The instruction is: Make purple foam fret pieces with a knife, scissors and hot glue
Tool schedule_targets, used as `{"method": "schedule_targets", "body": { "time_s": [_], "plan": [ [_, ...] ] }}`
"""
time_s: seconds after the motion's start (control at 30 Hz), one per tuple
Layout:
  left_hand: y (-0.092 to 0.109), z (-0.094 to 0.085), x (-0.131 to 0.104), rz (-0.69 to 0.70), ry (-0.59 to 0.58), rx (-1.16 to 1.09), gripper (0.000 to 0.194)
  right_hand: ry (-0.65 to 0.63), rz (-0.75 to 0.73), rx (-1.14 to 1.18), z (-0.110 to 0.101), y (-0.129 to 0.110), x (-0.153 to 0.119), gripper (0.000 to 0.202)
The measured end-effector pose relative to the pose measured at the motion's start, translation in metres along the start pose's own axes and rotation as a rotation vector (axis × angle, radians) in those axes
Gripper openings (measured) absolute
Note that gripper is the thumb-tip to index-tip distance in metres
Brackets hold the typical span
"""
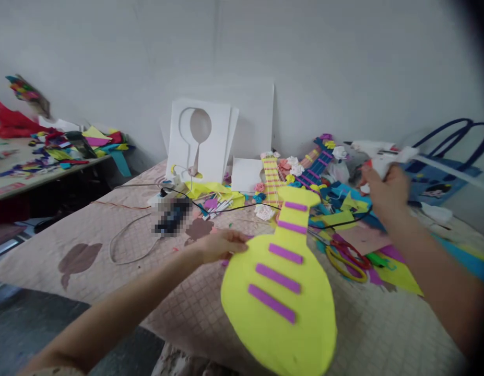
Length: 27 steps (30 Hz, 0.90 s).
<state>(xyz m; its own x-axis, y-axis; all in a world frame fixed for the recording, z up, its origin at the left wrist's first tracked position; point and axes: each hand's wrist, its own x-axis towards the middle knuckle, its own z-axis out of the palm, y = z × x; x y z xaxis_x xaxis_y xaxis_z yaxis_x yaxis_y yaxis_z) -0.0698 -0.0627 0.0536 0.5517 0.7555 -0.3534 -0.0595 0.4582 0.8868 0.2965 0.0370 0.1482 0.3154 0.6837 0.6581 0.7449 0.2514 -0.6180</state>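
A yellow lute-shaped cutout (279,277) with several purple strips across its neck and body is in front of me, tilted over the table. My left hand (222,245) grips its left edge, the thumb hidden behind or at the rim. Up on the right, my right hand (386,188) is wrapped round a white glue gun (382,156), slightly blurred. A long whitish stick (449,169) extends from the gun's rear toward the right. The gun is apart from the cutout. Scissors with yellow and red handles (345,263) lie to the cutout's right.
White boards (218,125) with a cut-out shape lean on the wall. Decorated lute-shaped pieces (271,175), paper flowers and coloured scraps crowd the back. Cables (126,230) and a pixelated dark object (173,216) lie left. A blue bag (433,180) stands right. Another littered table (14,169) is far left.
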Motion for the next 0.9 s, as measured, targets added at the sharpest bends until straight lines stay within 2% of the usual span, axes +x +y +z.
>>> {"method": "schedule_targets", "body": {
  "time_s": [0.13, 0.27, 0.37, 0.47, 0.57, 0.63, 0.77, 0.9],
  "plan": [
    [-0.051, 0.025, 0.005, -0.086, -0.019, -0.039, 0.041, -0.146, 0.097, 0.142, 0.01, 0.002, -0.031, 0.039],
    [-0.072, 0.033, 0.007, -0.011, 0.039, 0.072, 0.042, -0.255, 0.148, 0.205, 0.01, 0.002, -0.056, 0.034],
    [-0.075, 0.035, 0.007, 0.081, 0.079, 0.317, 0.032, -0.262, 0.161, 0.217, 0.008, 0.002, -0.056, 0.032],
    [-0.068, 0.031, 0.0, 0.267, 0.206, 0.688, 0.02, -0.257, 0.163, 0.225, 0.008, 0.004, -0.051, 0.029],
    [-0.057, 0.014, -0.012, 0.413, 0.417, 1.04, 0.018, -0.259, 0.169, 0.235, 0.01, 0.009, -0.053, 0.03],
    [-0.05, -0.001, -0.018, 0.469, 0.491, 1.231, 0.025, -0.263, 0.174, 0.244, 0.013, 0.013, -0.058, 0.031],
    [-0.045, -0.022, -0.021, 0.45, 0.384, 1.372, 0.025, -0.254, 0.168, 0.261, 0.02, 0.025, -0.066, 0.032],
    [-0.049, -0.024, -0.016, 0.445, 0.314, 1.406, 0.009, -0.225, 0.149, 0.283, 0.024, 0.036, -0.073, 0.032]
  ]
}}
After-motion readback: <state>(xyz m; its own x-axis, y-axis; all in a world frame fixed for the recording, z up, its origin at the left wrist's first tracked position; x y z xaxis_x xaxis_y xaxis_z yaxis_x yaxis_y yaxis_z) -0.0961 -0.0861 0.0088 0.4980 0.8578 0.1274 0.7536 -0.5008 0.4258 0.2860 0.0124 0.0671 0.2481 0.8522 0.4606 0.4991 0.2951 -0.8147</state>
